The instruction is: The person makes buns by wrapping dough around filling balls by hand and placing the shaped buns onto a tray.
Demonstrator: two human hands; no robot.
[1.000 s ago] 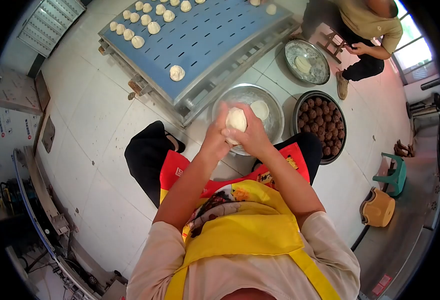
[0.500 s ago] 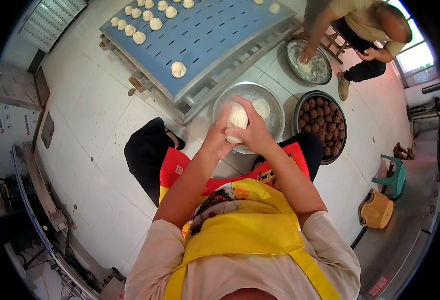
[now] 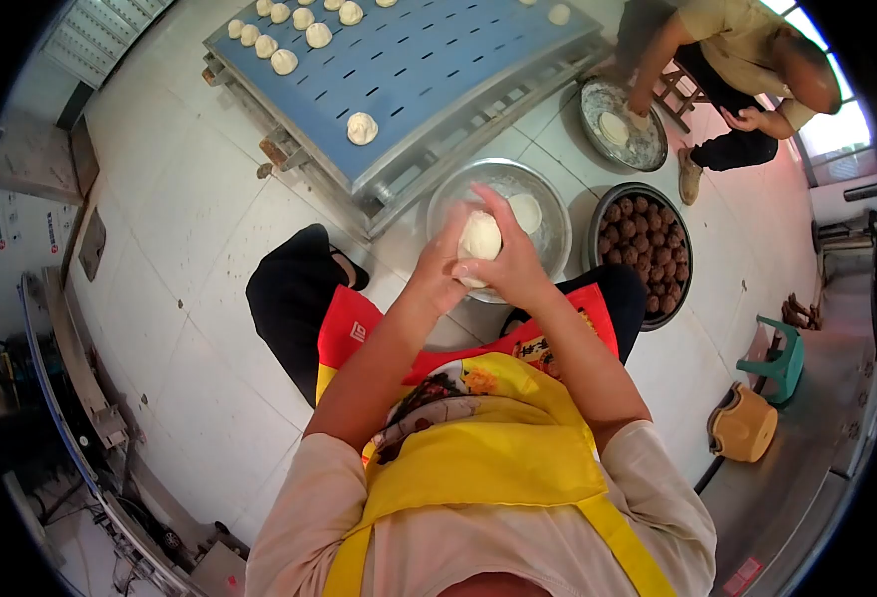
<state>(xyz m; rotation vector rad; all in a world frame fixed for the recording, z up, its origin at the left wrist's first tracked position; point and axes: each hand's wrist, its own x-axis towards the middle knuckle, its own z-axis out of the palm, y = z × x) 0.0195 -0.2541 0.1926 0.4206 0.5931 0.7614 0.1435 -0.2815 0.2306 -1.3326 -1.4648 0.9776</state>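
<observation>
Between my two hands is a pale, rounded dough ball (image 3: 480,237). My left hand (image 3: 438,267) wraps round its left side, its fingers partly blurred. On the other side my right hand (image 3: 514,261) holds the ball, with the thumb across the lower front. Both hands are over the near part of a metal bowl (image 3: 560,224), in which a flat dough round (image 3: 524,212) lies. To the right of the bowl stands a dark-rimmed tub (image 3: 688,249) with several brown balls (image 3: 648,231) in it.
A blue slotted table (image 3: 409,70) bears several pleated buns (image 3: 362,128). At the upper right a seated person (image 3: 737,60) reaches into another floured pan (image 3: 598,99) with dough rounds. A green stool (image 3: 779,363) and an orange stool (image 3: 743,423) stand at the right.
Both hands still hold the dough ball, which looks rounder. The other person has leaned forward and reached into the pan, the hand now at its right side. The view has shifted slightly.
</observation>
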